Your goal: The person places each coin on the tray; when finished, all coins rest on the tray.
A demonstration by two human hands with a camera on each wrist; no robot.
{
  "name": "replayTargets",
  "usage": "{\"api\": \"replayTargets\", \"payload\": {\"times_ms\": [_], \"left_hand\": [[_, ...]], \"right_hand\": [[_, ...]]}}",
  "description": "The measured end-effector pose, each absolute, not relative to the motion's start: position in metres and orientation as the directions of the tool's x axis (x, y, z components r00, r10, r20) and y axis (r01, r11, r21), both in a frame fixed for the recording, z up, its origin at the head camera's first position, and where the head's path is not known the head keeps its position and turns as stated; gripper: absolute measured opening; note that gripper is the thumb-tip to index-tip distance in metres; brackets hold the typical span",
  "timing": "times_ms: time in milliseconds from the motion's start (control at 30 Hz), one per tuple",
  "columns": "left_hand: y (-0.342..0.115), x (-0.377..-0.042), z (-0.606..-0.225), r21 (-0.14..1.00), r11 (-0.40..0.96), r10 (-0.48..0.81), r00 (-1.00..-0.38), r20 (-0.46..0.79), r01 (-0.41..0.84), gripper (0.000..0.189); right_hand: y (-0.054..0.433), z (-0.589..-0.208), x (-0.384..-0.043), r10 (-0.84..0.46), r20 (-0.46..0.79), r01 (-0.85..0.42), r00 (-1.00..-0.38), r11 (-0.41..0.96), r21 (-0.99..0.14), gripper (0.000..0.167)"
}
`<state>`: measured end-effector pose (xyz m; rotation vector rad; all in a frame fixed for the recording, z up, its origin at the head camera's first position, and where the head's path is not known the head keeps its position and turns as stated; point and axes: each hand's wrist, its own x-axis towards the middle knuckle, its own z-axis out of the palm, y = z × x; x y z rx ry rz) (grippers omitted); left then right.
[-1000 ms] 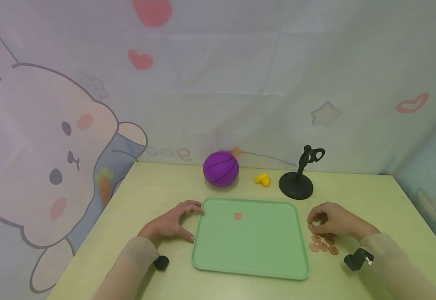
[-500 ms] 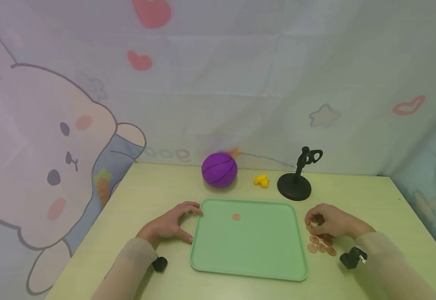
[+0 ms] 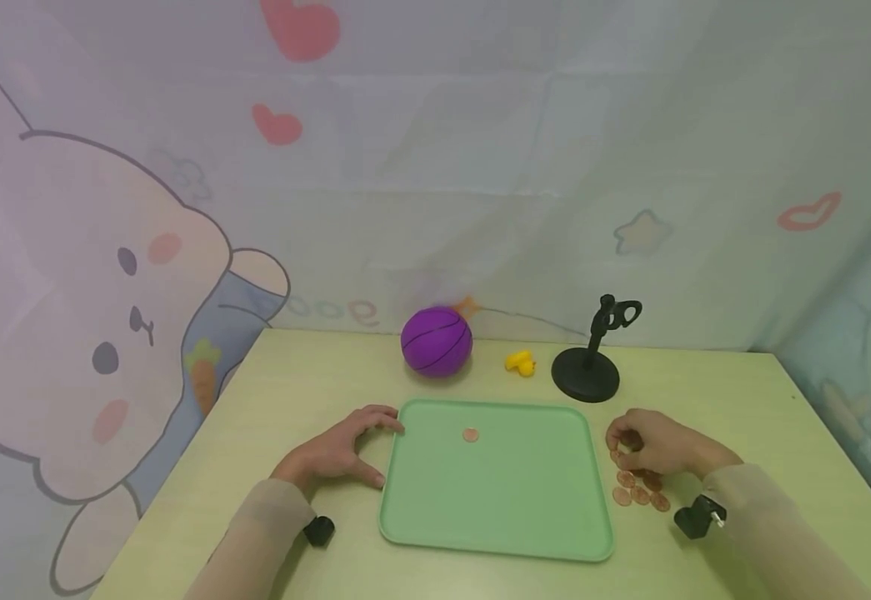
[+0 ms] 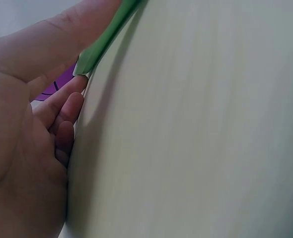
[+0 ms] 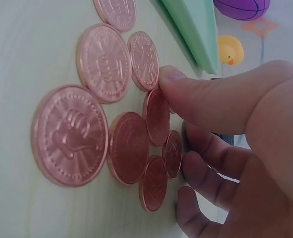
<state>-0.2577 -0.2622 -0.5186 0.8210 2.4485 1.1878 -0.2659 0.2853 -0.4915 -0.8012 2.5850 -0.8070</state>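
Observation:
My left hand (image 3: 341,448) rests at the left side of the green tray (image 3: 495,517), thumb and fingers spread apart and fingertips right at the rim. In the left wrist view the thumb (image 4: 62,37) lies along the tray's edge. One copper-coloured coin (image 3: 470,435) lies flat in the tray. To the right of the tray, my right hand (image 3: 660,442) pinches a coin (image 3: 616,456) between thumb and curled fingers, mostly hidden by them. Several more copper coins lie flat beneath and in front of that hand; the nearest coin (image 5: 71,136) bears a thumbs-up relief.
Behind the tray stand a purple ball (image 3: 437,342), a small yellow rubber duck (image 3: 521,363) and a black stand (image 3: 586,375) with a round base. A printed cloth backdrop (image 3: 435,167) rises at the table's far edge.
The head view has shifted slightly, moving the whole scene a little left and down. Both hands keep nearly the same place and pose.

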Motion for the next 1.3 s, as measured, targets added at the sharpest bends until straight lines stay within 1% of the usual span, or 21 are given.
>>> {"api": "replayTargets", "payload": {"times_ms": [200, 533, 767, 833, 1000, 1200, 1300], "left_hand": [[-0.2634, -0.2574, -0.5194, 0.785, 0.506, 0.606, -0.795, -0.027, 0.358, 0.077], [-0.2613, -0.2587, -0.516, 0.794, 0.514, 0.6, -0.798, -0.062, 0.324, 0.078], [-0.2613, -0.2591, -0.5152, 0.797, 0.499, 0.606, -0.794, -0.04, 0.341, 0.077], [-0.2618, -0.259, -0.5162, 0.796, 0.502, 0.603, -0.797, -0.041, 0.339, 0.077], [-0.2633, -0.2581, -0.5201, 0.794, 0.509, 0.599, -0.799, -0.05, 0.331, 0.077], [-0.2623, -0.2565, -0.5182, 0.805, 0.487, 0.605, -0.795, -0.032, 0.339, 0.078], [-0.2624, -0.2561, -0.5174, 0.805, 0.488, 0.603, -0.797, -0.032, 0.337, 0.077]], "right_hand": [[0.2844, -0.493, -0.2639, -0.567, -0.121, -0.408, -0.814, 0.708, -0.577, 0.016], [0.284, -0.4898, -0.2592, -0.571, -0.1, -0.411, -0.815, 0.691, -0.595, 0.014], [0.2847, -0.4897, -0.2592, -0.581, -0.127, -0.346, -0.804, 0.632, -0.694, 0.01], [0.2842, -0.4897, -0.2592, -0.582, -0.129, -0.341, -0.803, 0.626, -0.701, 0.01], [0.2817, -0.4904, -0.2591, -0.585, -0.119, -0.361, -0.803, 0.634, -0.684, 0.01], [0.2798, -0.4879, -0.259, -0.569, -0.107, -0.385, -0.815, 0.67, -0.634, 0.016], [0.2796, -0.4847, -0.2593, -0.572, -0.101, -0.384, -0.814, 0.659, -0.647, 0.016]]}}
